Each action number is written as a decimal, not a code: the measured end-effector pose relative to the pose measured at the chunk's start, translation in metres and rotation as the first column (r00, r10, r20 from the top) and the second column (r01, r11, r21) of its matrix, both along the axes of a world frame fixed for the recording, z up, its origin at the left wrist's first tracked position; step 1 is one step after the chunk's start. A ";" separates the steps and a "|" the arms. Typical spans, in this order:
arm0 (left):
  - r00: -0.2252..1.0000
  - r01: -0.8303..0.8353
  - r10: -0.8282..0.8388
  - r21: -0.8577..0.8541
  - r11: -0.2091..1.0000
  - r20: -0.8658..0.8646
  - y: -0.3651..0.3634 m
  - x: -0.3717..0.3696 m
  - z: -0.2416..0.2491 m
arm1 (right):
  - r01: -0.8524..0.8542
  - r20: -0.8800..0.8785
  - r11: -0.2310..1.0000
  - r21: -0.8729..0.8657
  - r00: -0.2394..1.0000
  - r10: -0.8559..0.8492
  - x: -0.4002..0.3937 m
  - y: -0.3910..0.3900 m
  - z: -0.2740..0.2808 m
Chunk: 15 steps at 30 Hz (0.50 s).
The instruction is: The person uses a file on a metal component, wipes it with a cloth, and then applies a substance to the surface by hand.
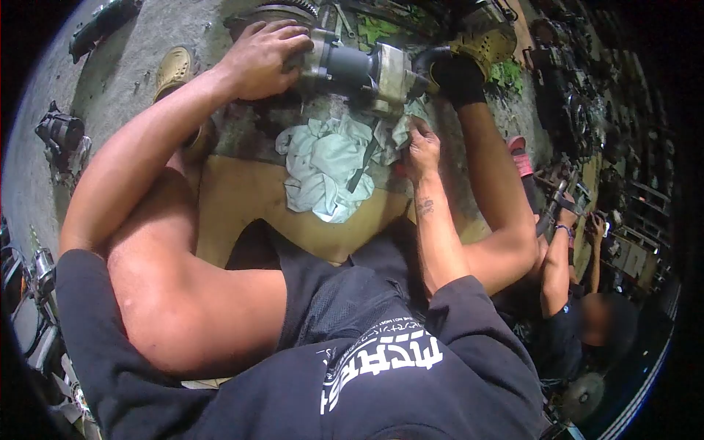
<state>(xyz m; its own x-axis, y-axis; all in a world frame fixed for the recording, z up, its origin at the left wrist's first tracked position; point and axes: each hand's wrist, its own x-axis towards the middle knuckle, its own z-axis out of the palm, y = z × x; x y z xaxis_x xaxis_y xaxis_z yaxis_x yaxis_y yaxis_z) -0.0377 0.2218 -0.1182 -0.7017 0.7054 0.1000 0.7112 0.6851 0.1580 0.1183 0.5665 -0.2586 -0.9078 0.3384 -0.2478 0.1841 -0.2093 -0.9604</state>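
Observation:
On the floor before me lies a motor with a dark cylindrical middle and a pale metal housing at its right end. My left hand grips its left end with curled fingers, which partly hide that end. Just below the housing, my right hand pinches a small, dirty whitish rag. A larger crumpled pale cloth lies between my legs, close under the motor, with a thin dark strip across its right side.
Beyond my left hand is a toothed metal gear, with a wrench beside it. Cardboard lies beneath me. A dark metal part stands at the left. Another person works at the right among many machine parts.

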 end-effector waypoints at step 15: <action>1.000 0.003 -0.003 0.023 1.000 0.000 0.000 0.000 -0.003 | 0.111 0.036 0.828 0.550 0.987 -0.156 -0.025 -0.025 0.063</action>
